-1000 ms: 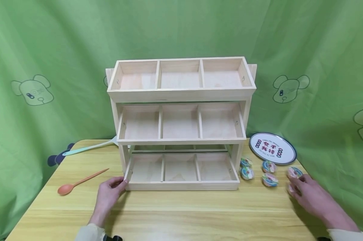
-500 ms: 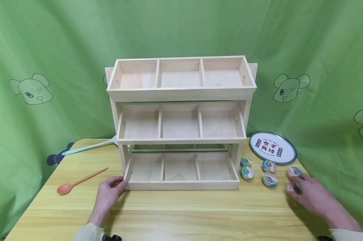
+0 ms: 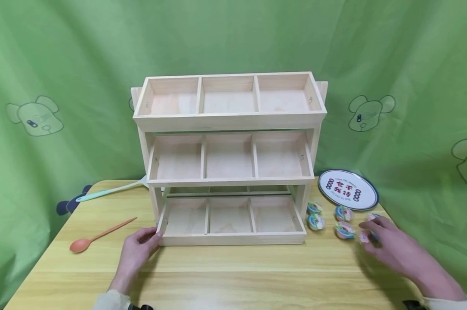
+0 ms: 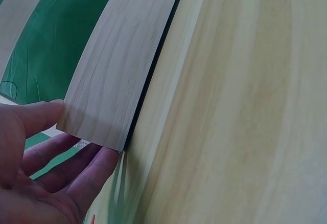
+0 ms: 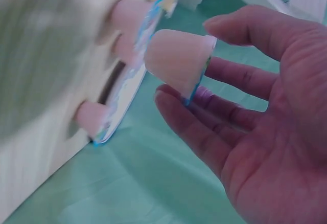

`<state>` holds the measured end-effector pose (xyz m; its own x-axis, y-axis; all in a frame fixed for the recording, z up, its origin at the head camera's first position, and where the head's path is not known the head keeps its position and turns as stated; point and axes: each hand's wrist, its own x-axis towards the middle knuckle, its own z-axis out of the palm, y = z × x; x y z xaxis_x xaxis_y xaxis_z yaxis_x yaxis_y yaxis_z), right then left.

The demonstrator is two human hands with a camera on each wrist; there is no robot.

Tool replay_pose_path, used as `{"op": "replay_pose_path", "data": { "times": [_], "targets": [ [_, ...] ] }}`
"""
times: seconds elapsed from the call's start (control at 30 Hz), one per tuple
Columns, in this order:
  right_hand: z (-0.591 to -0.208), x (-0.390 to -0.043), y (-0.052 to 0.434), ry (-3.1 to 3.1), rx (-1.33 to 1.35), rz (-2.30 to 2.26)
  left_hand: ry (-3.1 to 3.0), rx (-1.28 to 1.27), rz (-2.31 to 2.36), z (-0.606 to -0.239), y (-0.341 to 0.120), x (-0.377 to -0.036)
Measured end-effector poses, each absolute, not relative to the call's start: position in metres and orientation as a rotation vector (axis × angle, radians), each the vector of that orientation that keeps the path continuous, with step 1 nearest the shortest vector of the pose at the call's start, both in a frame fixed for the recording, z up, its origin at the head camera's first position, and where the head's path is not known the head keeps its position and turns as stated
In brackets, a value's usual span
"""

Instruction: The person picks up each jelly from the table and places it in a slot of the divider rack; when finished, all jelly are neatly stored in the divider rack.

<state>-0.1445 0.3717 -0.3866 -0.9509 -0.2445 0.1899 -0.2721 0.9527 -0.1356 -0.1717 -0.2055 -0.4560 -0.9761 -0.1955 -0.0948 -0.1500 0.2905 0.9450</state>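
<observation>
In the head view a three-tier wooden rack (image 3: 227, 122) with divided trays stands mid-table. At its bottom tray's left front corner is my left hand (image 3: 134, 254). The left wrist view shows that hand's thumb on one edge of the tray's front board (image 4: 112, 65) and fingers on the other, gripping it. My right hand (image 3: 397, 249) holds a small jelly cup (image 5: 176, 58) between thumb and fingers, lifted off the table. Other jelly cups (image 3: 344, 230) with colourful lids sit between the rack and my right hand, one (image 3: 373, 216) partly hidden behind it.
An oval plate (image 3: 366, 187) with red characters lies at the back right. To the left are an orange spoon (image 3: 80, 245) and a mint-green handled utensil (image 3: 109, 190), its end hidden by the rack. A green curtain (image 3: 233, 34) hangs behind the wooden table (image 3: 233, 280).
My right hand has moved left from the right-hand cups with one jelly cup in its fingers. The left hand keeps its grip on the tray corner. The head view has shifted slightly.
</observation>
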Motion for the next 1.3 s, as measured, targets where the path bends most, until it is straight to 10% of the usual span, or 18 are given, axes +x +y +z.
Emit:
{"op": "replay_pose_path", "data": {
  "times": [1.3],
  "targets": [
    [-0.367, -0.158, 0.290, -2.879, 0.625, 0.254, -2.495, 0.308, -1.796, -0.458, -0.208, -0.172]
  ]
}}
